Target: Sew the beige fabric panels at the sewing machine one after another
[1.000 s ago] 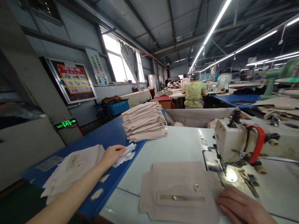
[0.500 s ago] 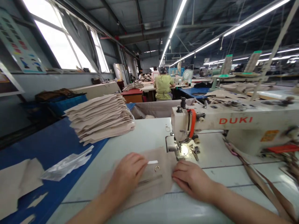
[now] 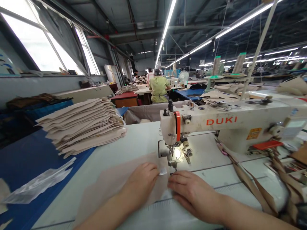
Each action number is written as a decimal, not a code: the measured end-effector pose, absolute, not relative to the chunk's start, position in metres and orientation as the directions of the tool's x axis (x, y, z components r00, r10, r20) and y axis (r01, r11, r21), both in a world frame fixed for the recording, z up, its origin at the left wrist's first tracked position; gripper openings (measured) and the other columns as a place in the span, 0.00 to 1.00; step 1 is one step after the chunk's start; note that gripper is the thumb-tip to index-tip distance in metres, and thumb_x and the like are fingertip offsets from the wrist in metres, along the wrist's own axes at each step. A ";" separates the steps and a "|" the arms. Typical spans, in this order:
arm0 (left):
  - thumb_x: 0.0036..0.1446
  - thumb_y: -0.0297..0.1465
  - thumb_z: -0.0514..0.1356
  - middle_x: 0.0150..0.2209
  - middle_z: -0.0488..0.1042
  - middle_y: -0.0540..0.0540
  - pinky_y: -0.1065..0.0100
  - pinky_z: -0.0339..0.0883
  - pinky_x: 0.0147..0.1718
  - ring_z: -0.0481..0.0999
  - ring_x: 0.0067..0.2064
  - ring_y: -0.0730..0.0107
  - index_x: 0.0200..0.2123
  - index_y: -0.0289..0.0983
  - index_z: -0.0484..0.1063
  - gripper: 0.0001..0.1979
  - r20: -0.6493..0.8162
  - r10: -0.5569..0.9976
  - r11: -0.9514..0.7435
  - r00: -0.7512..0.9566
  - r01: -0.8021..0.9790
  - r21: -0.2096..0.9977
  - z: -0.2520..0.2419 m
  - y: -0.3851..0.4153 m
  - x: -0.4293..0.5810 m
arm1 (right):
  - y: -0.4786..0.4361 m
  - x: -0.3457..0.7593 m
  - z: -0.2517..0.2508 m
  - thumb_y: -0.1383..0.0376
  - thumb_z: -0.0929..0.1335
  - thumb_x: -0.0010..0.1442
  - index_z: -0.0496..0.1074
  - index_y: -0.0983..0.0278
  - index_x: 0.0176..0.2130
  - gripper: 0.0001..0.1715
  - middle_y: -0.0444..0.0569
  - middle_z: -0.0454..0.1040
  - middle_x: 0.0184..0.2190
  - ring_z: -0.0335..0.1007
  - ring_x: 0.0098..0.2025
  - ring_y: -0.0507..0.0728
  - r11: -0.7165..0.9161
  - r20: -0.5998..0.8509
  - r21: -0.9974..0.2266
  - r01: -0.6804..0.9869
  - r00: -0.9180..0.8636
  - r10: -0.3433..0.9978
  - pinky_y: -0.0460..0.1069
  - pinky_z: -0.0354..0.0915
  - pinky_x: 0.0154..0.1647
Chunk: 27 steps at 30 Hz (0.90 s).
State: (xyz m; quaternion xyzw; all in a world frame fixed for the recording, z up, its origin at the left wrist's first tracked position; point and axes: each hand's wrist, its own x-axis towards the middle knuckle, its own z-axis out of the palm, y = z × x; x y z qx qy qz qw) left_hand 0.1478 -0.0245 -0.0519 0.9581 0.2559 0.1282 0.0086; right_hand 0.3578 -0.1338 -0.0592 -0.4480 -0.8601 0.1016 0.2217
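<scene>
A thin beige fabric piece [image 3: 107, 179] lies flat on the pale sewing table, just in front of the sewing machine's needle area [image 3: 176, 155]. My left hand [image 3: 142, 183] rests on it with fingers together and bent, the fingertips at a small white label [image 3: 163, 171]. At the fabric's right edge, my right hand [image 3: 194, 193] is curled, thumb tucked below the fingers and the edge at its fingertips. The left hand hides the middle of the piece. The machine head [image 3: 169, 127] stands behind both hands, its lamp lit.
A tall stack of folded beige fabric [image 3: 83, 124] stands at the left. Near it, a clear plastic bag [image 3: 43, 183] lies on the blue surface [image 3: 26, 153]. Brown straps [image 3: 249, 179] hang across the table's right side. A person in a yellow-green top [image 3: 158, 88] sits further back.
The view has turned right, so the scene sits further left. My left hand has shifted over the fabric up to the label, now covering the gold ring and dark line seen before.
</scene>
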 end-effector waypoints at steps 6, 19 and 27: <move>0.54 0.13 0.51 0.38 0.78 0.46 0.63 0.73 0.43 0.77 0.41 0.62 0.38 0.37 0.76 0.19 0.285 0.414 -0.907 0.864 0.419 0.046 -0.067 -0.021 0.158 | -0.130 0.354 -0.065 0.67 0.63 0.67 0.73 0.65 0.50 0.13 0.52 0.75 0.49 0.67 0.55 0.58 0.588 0.296 -0.368 0.721 -0.509 0.809 0.53 0.62 0.61; 0.63 0.19 0.50 0.34 0.76 0.46 0.63 0.74 0.39 0.76 0.38 0.63 0.34 0.37 0.72 0.13 0.468 0.265 -0.947 0.843 0.319 -0.038 -0.078 -0.013 0.171 | -0.130 0.353 -0.065 0.68 0.63 0.67 0.74 0.67 0.49 0.14 0.54 0.76 0.49 0.67 0.55 0.59 0.584 0.321 -0.369 0.723 -0.490 0.810 0.51 0.62 0.61; 0.64 0.20 0.47 0.34 0.76 0.46 0.63 0.75 0.38 0.77 0.37 0.63 0.35 0.37 0.72 0.15 0.551 0.260 -0.933 0.793 0.353 -0.066 -0.083 -0.016 0.170 | -0.129 0.353 -0.062 0.68 0.63 0.67 0.74 0.67 0.48 0.13 0.54 0.76 0.49 0.68 0.54 0.60 0.573 0.307 -0.362 0.735 -0.487 0.818 0.52 0.63 0.60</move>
